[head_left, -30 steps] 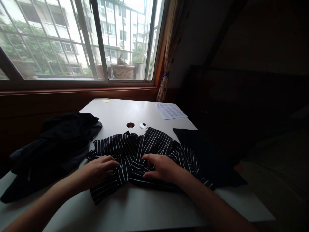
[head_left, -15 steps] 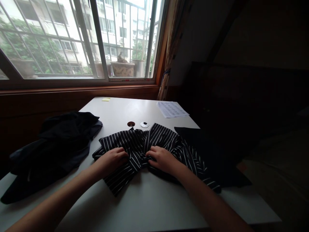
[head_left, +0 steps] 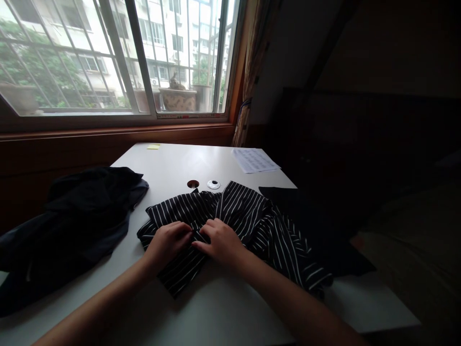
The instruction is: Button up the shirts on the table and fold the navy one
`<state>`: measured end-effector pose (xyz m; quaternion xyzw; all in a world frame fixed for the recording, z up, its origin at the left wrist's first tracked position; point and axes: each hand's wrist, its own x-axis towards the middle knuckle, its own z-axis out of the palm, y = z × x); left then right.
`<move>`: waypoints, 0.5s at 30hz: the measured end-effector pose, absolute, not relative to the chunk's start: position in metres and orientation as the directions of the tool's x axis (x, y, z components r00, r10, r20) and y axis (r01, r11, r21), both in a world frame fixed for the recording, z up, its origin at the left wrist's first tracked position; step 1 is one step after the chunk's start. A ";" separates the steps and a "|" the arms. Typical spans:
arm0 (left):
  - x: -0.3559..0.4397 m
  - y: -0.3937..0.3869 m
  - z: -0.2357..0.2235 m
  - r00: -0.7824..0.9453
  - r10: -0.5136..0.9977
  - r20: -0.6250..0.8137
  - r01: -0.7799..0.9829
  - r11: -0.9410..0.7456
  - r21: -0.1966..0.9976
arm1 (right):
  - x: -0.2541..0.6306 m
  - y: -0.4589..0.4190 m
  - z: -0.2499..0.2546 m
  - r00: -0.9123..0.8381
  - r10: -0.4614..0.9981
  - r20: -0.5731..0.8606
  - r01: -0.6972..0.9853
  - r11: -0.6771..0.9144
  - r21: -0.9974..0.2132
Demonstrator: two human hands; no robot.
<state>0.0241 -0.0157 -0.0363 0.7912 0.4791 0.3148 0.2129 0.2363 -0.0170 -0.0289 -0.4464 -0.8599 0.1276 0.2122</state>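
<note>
A crumpled black shirt with white stripes (head_left: pixel 245 206) lies in the middle of the white table. My left hand (head_left: pixel 169 242) is closed on its cloth left of centre, thumb and fingers pinched together. Close beside it, my right hand (head_left: pixel 219 240) grips the middle of the shirt with bent fingers, the thumb pointing toward the left hand. The fingertips of both hands are partly hidden in the folds. One striped flap hangs toward the near side below the left hand, and the rest of the shirt spreads to the right behind my right forearm.
Dark clothes (head_left: pixel 82 216) are heaped on the table's (head_left: pixel 173 161) left side. A flat dark cloth (head_left: pixel 324 240) lies at the right. Printed sheets (head_left: pixel 255 160), yellow sticky notes (head_left: pixel 153 146), a cable hole (head_left: pixel 193 184) and a round cover (head_left: pixel 213 184) are farther back, before a barred window.
My right hand has moved left across the shirt, close to my left hand. The left hand has shifted only slightly. The view has turned a little to the right.
</note>
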 end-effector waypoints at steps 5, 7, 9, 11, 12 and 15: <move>0.016 -0.009 -0.031 0.293 0.955 0.036 0.462 -0.174 0.870 | 0.233 -0.015 -0.043 -0.443 0.864 0.239 0.622 0.488 -0.613; 0.013 -0.008 -0.032 0.305 0.951 -0.056 0.383 -0.069 0.921 | 0.235 -0.014 -0.043 -0.436 0.868 0.237 0.564 0.469 -0.680; 0.012 -0.008 -0.034 0.326 0.937 -0.129 0.297 0.027 0.954 | 0.236 -0.014 -0.041 -0.427 0.872 0.242 0.529 0.457 -0.715; 0.011 -0.009 -0.036 0.342 0.922 -0.180 0.214 0.110 0.971 | 0.237 -0.015 -0.039 -0.416 0.874 0.250 0.510 0.452 -0.731; 0.011 -0.009 -0.038 0.345 0.917 -0.198 0.178 0.143 0.974 | 0.237 -0.015 -0.038 -0.412 0.874 0.257 0.503 0.453 -0.736; 0.011 -0.011 -0.042 0.351 0.912 -0.213 0.118 0.183 0.976 | 0.237 -0.018 -0.037 -0.396 0.870 0.294 0.477 0.468 -0.744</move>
